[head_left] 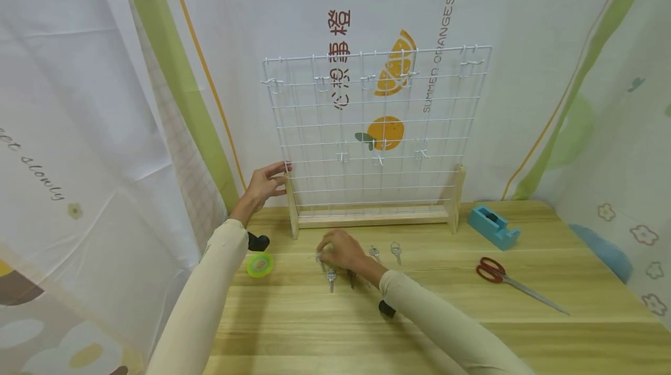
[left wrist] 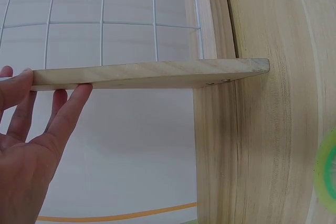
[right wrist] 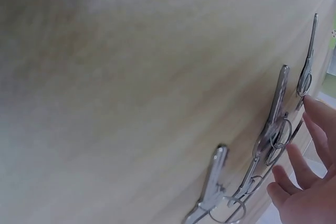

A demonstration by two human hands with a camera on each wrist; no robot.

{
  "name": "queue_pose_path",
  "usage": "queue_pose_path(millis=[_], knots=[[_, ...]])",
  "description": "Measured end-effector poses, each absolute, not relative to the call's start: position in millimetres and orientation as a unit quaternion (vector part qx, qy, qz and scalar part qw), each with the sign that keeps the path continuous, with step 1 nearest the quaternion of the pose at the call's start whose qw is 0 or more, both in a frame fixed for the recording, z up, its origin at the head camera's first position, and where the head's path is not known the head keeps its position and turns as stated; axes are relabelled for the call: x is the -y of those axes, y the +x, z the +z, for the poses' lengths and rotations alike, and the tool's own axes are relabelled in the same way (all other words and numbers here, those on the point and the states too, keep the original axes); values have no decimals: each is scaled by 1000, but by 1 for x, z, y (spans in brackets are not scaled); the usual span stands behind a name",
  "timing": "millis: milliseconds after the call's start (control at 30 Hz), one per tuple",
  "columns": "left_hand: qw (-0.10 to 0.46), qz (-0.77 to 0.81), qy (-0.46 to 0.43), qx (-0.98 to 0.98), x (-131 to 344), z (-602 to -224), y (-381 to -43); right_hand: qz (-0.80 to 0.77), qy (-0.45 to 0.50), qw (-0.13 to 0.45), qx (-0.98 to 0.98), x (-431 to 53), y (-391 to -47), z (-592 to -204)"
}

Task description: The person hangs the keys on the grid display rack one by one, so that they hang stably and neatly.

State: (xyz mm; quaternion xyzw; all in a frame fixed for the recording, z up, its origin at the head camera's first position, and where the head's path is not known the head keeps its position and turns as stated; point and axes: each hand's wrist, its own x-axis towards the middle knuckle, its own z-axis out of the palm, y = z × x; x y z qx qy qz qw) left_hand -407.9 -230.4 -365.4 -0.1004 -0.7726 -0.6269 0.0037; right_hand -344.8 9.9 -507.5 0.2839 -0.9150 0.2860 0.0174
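A white wire grid rack [head_left: 377, 127] stands upright on a wooden base [head_left: 372, 220]. My left hand [head_left: 266, 184] grips the upper part of its left wooden side post [left wrist: 152, 73], thumb on one face and fingers on the other. Low over the table, my right hand [head_left: 342, 248] reaches to the leftmost silver key [right wrist: 308, 66], fingertips right at its ring. Its other fingers are spread loosely in the right wrist view. Several more keys with rings lie close by, among them one key [head_left: 331, 280] just below the hand and another [head_left: 396, 253] to the right.
White wire hooks [head_left: 379, 159] hang on the grid in two rows. A green tape roll [head_left: 260, 265] lies on the left of the wooden table [head_left: 293, 328]. At the right are a blue tape dispenser [head_left: 494, 227] and red-handled scissors [head_left: 519, 285]. Printed curtains surround the table.
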Motion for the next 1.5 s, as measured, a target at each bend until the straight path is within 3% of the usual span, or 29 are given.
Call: queue_pose_path(millis=[867,1500], knots=[[12,-624,-94,776,228,-365,-403,361,347,27,865,-7,-343,-498],[1,-622,-94,778,230,-365,-402,383,401,67,829,0,-343,-434]])
